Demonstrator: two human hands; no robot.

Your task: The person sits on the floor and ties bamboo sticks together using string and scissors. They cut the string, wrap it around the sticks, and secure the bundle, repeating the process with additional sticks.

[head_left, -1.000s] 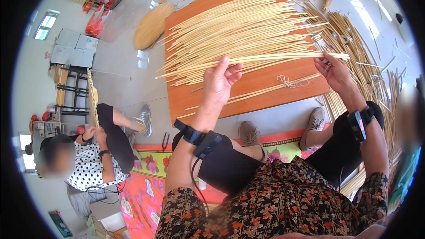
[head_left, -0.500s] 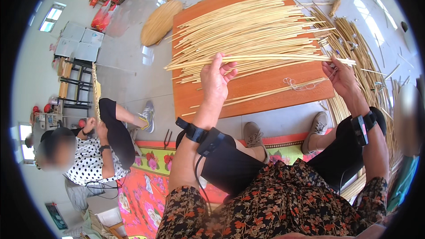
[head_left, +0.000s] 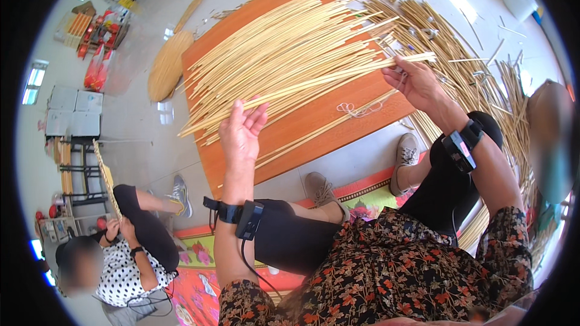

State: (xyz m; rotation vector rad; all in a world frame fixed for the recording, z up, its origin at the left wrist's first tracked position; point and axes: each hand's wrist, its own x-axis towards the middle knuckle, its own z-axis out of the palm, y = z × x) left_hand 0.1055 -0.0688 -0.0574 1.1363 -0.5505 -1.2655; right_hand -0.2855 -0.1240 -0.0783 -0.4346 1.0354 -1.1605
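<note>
A few long, pale peeled stalks (head_left: 317,82) stretch between my hands, over the tabletop and slanting up to the right. My right hand (head_left: 418,86) pinches them near their right ends. Close to their left part, my left hand (head_left: 240,136) has its thumb and fingertips closed on them, the other fingers loosely curled. Beneath lies a broad layer of similar stalks (head_left: 266,51) on an orange-brown wooden board (head_left: 290,166). A loose white string (head_left: 356,109) rests near the board's front right, below my right hand. Nearby, a couple of separate stalks (head_left: 299,140) lie along the front.
A heap of darker stalks (head_left: 447,42) covers the floor to the right. A flat oval woven piece (head_left: 169,66) lies left of the board. At far left, a person in a dotted shirt (head_left: 130,268) holds a long narrow strip (head_left: 106,175). A floral mat (head_left: 199,250) lies below.
The view has turned and shifted, so the board appears further left and tilted. The held stalks now slant more, with my left hand lower than my right. Both hands keep hold.
</note>
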